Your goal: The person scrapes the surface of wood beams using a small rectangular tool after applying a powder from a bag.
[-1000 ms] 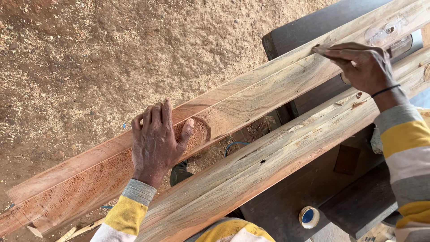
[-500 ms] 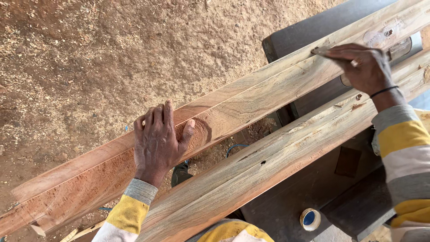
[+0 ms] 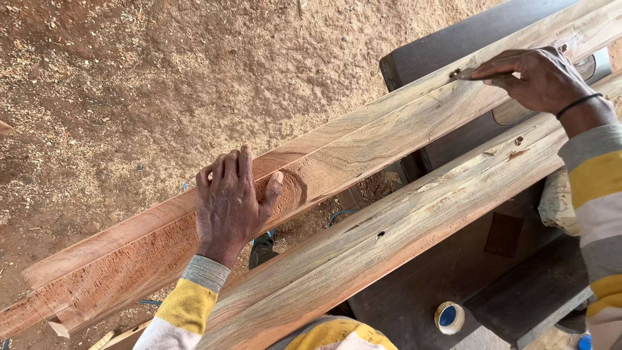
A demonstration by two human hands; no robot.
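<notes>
Left hand (image 3: 232, 204) lies flat, grip released, on the long reddish sawn wooden plank (image 3: 363, 146); right hand (image 3: 538, 79) pinches its far edge (splinters likely). Unclamped, it could slide off the dark bench (image 3: 466, 39).

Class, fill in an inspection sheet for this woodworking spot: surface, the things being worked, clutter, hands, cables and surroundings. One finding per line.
Surface: dark machine table, planks lying across it.
Job's things: upper plank, reddish and rough at its near end; lower plank beside it, greyer, with small holes.
Clutter: tape roll with a blue core on the dark lower ledge; small wood offcut at bottom left.
Hands: left hand flat on the upper plank; right hand with fingertips on that plank's far edge, black band at the wrist.
Cables: blue cord glimpsed between the planks.
Surroundings: sawdust-covered ground.
</notes>
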